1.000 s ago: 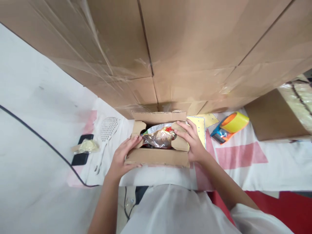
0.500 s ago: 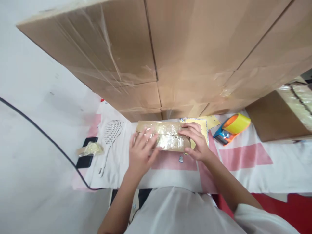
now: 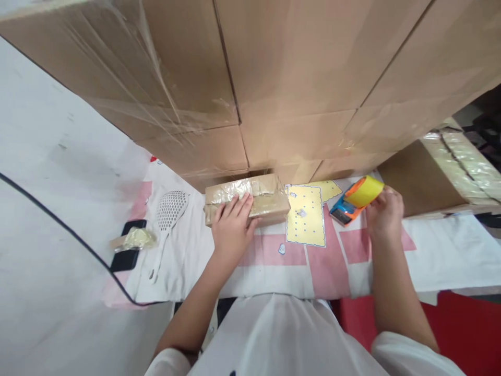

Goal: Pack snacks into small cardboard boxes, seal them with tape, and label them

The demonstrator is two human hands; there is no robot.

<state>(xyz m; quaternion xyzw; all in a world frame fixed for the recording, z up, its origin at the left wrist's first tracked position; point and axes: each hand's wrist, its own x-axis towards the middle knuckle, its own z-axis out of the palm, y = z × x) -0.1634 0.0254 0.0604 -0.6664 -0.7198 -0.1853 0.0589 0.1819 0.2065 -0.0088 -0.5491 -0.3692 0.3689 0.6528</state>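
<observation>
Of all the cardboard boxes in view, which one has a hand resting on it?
The small taped box on the cloth, under the left hand. The large stacked boxes behind it are untouched.

small cardboard box [image 3: 250,201] shut, taped over, flat against big cartons [image 3: 242,78], orange-blue tape dispenser [image 3: 354,201] with yellow roll, right of box

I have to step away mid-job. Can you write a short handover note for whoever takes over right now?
Left hand: flat on the small cardboard box, pinning it to the cloth.
Right hand: gripping the tape dispenser with its yellow roll, off to the box's right, apart from it.
Done: box flaps shut, some clear tape already over it.
Left: dispenser not yet brought to the box; further taping looks likely.
</observation>
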